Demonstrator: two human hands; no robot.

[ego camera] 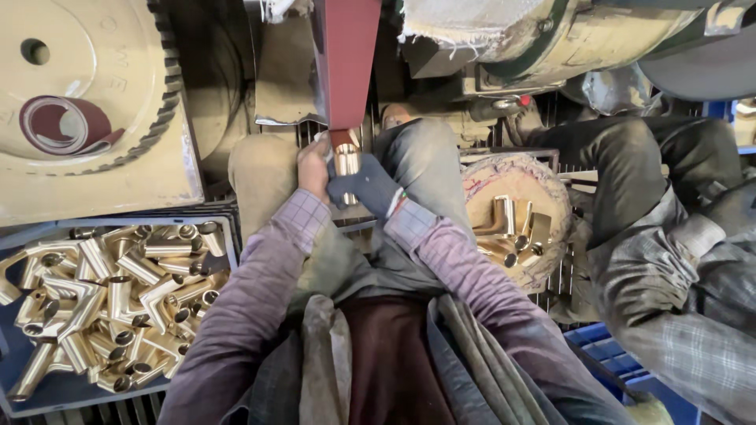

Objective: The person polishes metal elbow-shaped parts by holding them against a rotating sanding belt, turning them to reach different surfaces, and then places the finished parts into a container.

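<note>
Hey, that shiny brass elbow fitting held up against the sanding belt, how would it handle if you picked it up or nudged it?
The brass fitting looks like rigid polished metal tube, so probably stiff and fairly heavy for its size. Its glossy surface may be slippery; the right hand wears a dark glove, the left hand is bare. Its bend, like those in the blue tray, likely limits rolling.

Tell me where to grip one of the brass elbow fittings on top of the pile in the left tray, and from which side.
Take a brass elbow fitting by one straight leg, away from the bend, coming down from above. The legs are round tubes lying nearly flat on the pile in the blue tray, so fingers can close across one. Both hands, left hand and gloved right hand, are busy with a fitting at the belt.
</note>
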